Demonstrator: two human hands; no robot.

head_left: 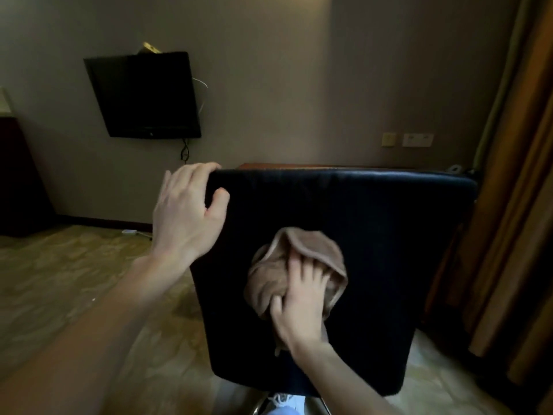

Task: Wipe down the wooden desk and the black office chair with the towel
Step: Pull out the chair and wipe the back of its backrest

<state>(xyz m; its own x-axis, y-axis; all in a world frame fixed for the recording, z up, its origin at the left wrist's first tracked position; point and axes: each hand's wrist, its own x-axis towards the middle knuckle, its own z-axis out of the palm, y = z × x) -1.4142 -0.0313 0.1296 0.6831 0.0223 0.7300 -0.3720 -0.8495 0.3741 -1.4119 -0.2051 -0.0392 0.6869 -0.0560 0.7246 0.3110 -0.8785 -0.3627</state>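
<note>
From the head view, the black office chair (389,235) has its smooth, dark back turned this way. The left hand (188,211) has a closed grip on its top left corner, fingers curled over the edge and thumb on the near side. The towel (314,250) is soft, light brown and bunched up in folds in the middle of the chair back. The right hand (299,304) pushes it flat there, bent fingers digging into the cloth. A thin strip of the wooden bench (299,166) peeks over the chair top.
</note>
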